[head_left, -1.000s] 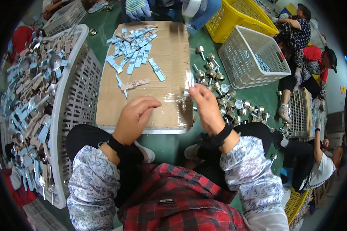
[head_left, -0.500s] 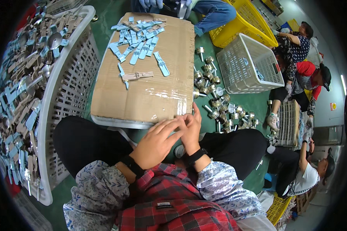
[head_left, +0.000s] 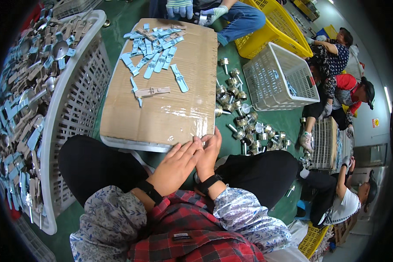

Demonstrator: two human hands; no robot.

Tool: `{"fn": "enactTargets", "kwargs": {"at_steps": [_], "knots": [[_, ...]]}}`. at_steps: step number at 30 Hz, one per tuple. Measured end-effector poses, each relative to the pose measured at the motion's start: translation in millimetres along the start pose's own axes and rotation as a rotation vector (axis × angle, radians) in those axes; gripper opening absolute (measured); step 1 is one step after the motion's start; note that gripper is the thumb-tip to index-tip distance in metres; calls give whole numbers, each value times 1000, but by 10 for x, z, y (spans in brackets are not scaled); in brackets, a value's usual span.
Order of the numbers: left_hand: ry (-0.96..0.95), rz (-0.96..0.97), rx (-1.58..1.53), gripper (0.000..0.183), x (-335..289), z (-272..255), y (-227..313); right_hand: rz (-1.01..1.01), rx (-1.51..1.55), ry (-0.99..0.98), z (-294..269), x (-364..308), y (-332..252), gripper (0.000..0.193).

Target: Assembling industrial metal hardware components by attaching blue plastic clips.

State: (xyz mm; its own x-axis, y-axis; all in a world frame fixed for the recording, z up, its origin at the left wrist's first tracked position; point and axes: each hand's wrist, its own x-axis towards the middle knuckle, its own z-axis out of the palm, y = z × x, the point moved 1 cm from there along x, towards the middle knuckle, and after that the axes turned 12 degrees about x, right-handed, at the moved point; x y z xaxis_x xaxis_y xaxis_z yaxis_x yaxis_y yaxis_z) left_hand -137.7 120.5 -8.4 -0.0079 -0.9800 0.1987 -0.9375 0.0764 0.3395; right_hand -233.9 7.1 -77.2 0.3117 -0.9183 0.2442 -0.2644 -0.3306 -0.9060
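My left hand (head_left: 175, 168) lies across my right hand (head_left: 208, 153), just at the near edge of a flat cardboard sheet (head_left: 161, 118). The left fingers are stretched out and rest against the right hand. The right fingers also reach out, partly covered by the left hand, and no object shows in either. On the far part of the cardboard lies a loose pile of light-blue plastic clip-like pieces (head_left: 163, 59) with a few beige ones. Nearer to me are a single blue piece (head_left: 179, 78) and a beige piece (head_left: 152, 91) touching another blue one.
At left stands a large grey crate (head_left: 76, 113) full of blue and beige pieces and metal parts. Metal cups with stems (head_left: 249, 131) lie on the floor at right, near a white crate (head_left: 279, 102) and a yellow crate (head_left: 275, 28). A gloved co-worker (head_left: 242, 22) sits opposite; others work at right.
My right hand has moved slightly left, and my left fingers now lie flatter over it. The co-worker's gloved hands opposite have shifted. The pieces on the cardboard keep their arrangement.
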Motion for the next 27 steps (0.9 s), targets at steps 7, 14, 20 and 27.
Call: {"fn": "enactTargets", "kwargs": {"at_steps": [7, 14, 20, 27], "knots": [[7, -13, 121, 56, 9, -9, 61, 25, 34, -13, 1, 6, -46, 24], [5, -32, 156, 54, -16, 63, 89, -4, 87, -33, -22, -14, 15, 22], [22, -64, 213, 50, -33, 138, 99, 202, 340, -18, -44, -4, -29, 18], [-51, -85, 452, 48, 10, 131, 92, -7, 399, 26, -115, 631, -138, 26]]}}
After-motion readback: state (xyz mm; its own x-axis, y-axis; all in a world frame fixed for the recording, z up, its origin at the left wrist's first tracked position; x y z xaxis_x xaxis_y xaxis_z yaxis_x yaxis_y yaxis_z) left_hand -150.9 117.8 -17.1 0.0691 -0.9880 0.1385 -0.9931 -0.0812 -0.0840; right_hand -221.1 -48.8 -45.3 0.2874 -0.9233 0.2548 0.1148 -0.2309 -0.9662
